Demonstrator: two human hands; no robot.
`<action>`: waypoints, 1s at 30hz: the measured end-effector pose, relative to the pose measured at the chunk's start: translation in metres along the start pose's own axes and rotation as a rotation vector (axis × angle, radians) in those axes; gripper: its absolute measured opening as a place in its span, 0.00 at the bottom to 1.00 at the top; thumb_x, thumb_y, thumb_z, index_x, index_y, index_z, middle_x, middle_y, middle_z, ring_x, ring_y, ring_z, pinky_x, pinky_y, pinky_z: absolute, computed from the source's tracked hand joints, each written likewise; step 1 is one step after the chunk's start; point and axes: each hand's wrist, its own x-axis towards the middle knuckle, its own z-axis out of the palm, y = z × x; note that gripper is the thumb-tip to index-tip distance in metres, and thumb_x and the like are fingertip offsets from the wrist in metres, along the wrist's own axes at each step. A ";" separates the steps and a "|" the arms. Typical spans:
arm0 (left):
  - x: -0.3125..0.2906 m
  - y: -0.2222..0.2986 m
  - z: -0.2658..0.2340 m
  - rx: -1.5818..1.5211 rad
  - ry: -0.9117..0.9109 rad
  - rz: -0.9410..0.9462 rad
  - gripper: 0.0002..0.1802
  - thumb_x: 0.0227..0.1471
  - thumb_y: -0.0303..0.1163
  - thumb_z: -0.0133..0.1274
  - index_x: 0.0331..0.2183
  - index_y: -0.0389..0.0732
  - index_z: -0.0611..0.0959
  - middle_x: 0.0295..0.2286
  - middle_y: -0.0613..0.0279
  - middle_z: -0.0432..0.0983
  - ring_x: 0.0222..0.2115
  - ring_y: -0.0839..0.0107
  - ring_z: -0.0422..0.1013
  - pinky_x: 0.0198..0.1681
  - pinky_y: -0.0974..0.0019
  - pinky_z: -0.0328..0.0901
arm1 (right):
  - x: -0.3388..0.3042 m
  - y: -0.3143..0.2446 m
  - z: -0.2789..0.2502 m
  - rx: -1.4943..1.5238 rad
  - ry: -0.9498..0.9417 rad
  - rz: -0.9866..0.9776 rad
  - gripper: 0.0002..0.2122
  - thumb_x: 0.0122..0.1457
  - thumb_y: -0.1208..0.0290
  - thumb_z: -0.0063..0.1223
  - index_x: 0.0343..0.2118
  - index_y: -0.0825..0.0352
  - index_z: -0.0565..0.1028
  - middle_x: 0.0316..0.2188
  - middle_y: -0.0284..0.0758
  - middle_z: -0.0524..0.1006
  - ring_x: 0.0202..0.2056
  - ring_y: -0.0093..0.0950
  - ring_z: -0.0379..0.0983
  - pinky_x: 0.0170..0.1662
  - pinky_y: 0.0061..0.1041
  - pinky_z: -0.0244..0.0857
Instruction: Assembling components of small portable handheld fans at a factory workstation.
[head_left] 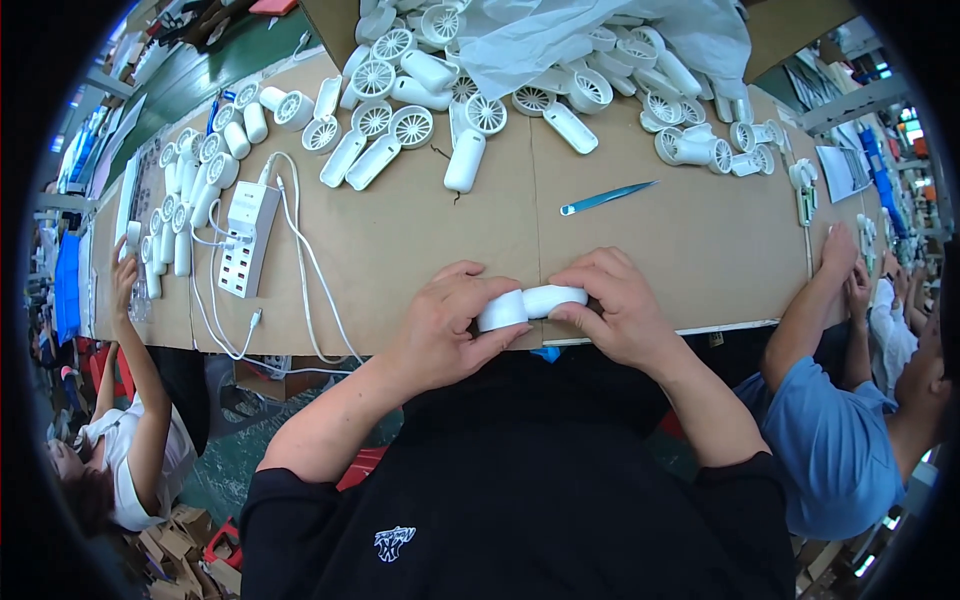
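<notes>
A white handheld fan (540, 300) lies level between my two hands at the table's near edge. My left hand (455, 315) is closed around its round head, with the thumb below and the fingers above. The handle end sits in the grip of my right hand (620, 310), pinched between thumb and fingers. The front of the fan head is turned out of sight. Beyond my hands lie blue tweezers (608, 198) and a single white fan (465, 160) with dark wires sticking out near it.
A heap of white fan parts (430, 70) fills the far side, partly under a white plastic sheet (560, 35). On the left, a white multi-port charger (248, 240) trails cables beside rows of fans (185, 190). Co-workers sit left and right (835, 440).
</notes>
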 end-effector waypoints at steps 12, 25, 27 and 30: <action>0.014 0.021 -0.003 -0.698 0.323 -0.436 0.10 0.63 0.31 0.55 0.41 0.35 0.85 0.31 0.59 0.78 0.32 0.70 0.71 0.42 0.66 0.68 | 0.004 -0.041 0.010 0.484 -0.120 0.306 0.18 0.66 0.67 0.59 0.56 0.68 0.74 0.37 0.33 0.79 0.35 0.25 0.72 0.42 0.23 0.67; 0.029 -0.018 -0.002 -0.334 0.463 -0.130 0.19 0.66 0.29 0.45 0.26 0.36 0.84 0.27 0.59 0.76 0.27 0.69 0.66 0.33 0.68 0.63 | 0.028 -0.060 0.028 0.546 -0.193 0.287 0.16 0.72 0.63 0.52 0.52 0.71 0.75 0.34 0.36 0.80 0.34 0.26 0.74 0.40 0.24 0.68; 0.028 -0.022 -0.004 -0.353 0.412 -0.194 0.21 0.66 0.29 0.44 0.22 0.36 0.83 0.25 0.59 0.75 0.25 0.69 0.65 0.32 0.68 0.62 | 0.030 -0.061 0.027 0.471 -0.274 0.293 0.16 0.72 0.62 0.51 0.50 0.72 0.76 0.35 0.37 0.80 0.34 0.24 0.74 0.40 0.22 0.68; 0.030 -0.021 -0.001 -0.401 0.360 -0.177 0.22 0.66 0.30 0.43 0.21 0.36 0.83 0.23 0.59 0.74 0.24 0.69 0.64 0.31 0.67 0.61 | 0.034 -0.054 0.024 0.721 -0.293 0.417 0.16 0.73 0.61 0.51 0.48 0.72 0.76 0.34 0.36 0.80 0.33 0.23 0.74 0.39 0.21 0.68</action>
